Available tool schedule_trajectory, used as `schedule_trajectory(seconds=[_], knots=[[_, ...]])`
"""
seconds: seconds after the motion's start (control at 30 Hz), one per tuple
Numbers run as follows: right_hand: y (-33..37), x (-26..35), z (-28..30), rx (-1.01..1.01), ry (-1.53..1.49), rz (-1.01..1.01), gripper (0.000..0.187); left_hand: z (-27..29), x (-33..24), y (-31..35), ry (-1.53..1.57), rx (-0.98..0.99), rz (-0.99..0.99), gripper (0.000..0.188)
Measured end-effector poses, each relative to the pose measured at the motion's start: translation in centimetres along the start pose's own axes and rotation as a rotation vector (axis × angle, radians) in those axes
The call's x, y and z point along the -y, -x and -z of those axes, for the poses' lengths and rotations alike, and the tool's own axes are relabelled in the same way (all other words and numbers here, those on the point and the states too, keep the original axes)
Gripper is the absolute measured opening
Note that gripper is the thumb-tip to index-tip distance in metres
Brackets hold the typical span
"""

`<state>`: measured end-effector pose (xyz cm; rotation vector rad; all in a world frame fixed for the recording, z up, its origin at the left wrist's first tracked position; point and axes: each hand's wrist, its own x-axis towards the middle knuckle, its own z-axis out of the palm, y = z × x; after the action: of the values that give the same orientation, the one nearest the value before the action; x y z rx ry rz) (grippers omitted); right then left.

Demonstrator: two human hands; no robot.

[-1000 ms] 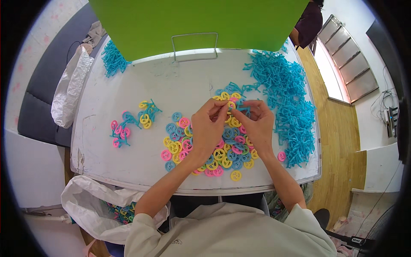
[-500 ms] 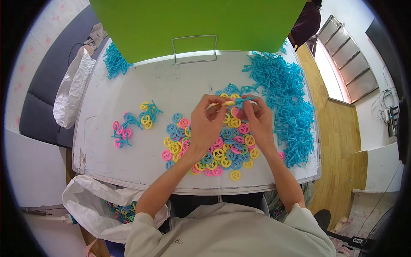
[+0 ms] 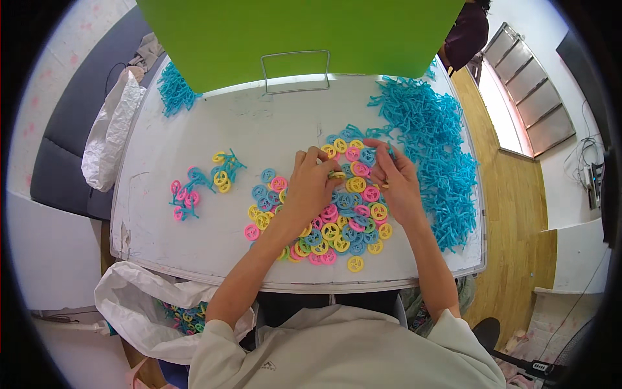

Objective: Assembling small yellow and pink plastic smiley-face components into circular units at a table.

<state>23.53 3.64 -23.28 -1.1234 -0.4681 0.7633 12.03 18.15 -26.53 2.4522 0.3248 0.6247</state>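
A: What does the left hand have?

B: A yellow wheel, pinched between thumb and fingers near the centre of the frame. It shows nearly edge-on, its rim running roughly left to right.

A: And the right hand?

B: Its thumb and forefinger are together at the tips, with a bit of a teal piece showing there. The fingers hide most of it, so I can't tell its long axis.

A: How do the two grips stand to each other?

B: Well, they're apart. The wheel lies left of the teal piece and a little lower in the frame, with part of the pile of coloured wheels visible in the gap. Both hands are close to that pile, which spreads downward between the forearms.

A: Which hand is nearer the mound of teal pieces?

B: The right one; the mound runs just beside it, along the right of the counter.

A: Anything farther out?

B: Wheeled teal clusters at centre left, a white sack at lower left, and a green panel across the top.
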Motion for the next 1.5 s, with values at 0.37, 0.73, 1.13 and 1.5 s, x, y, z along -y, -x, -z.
schedule_trajectory(seconds=[0.37,0.73,1.13,1.5], knots=[[-0.1,0.3,-0.9,-0.166,0.476,0.100,0.024,2.4,-1.7,-1.5,0.914,0.102,0.360,0.018],[0.0,-0.5,-1.0,-0.126,0.420,0.065,0.013,3.1,-2.5,-1.3,0.979,0.136,0.432,0.020],[0.2,-1.2,-1.3,-0.092,0.433,0.007,0.015,1.7,-1.4,-0.8,0.800,0.045,0.396,0.005],[0.0,-0.7,-0.5,-0.004,0.244,-0.147,0.024,0.8,-2.6,-0.3,0.503,-0.180,0.123,0.009]])
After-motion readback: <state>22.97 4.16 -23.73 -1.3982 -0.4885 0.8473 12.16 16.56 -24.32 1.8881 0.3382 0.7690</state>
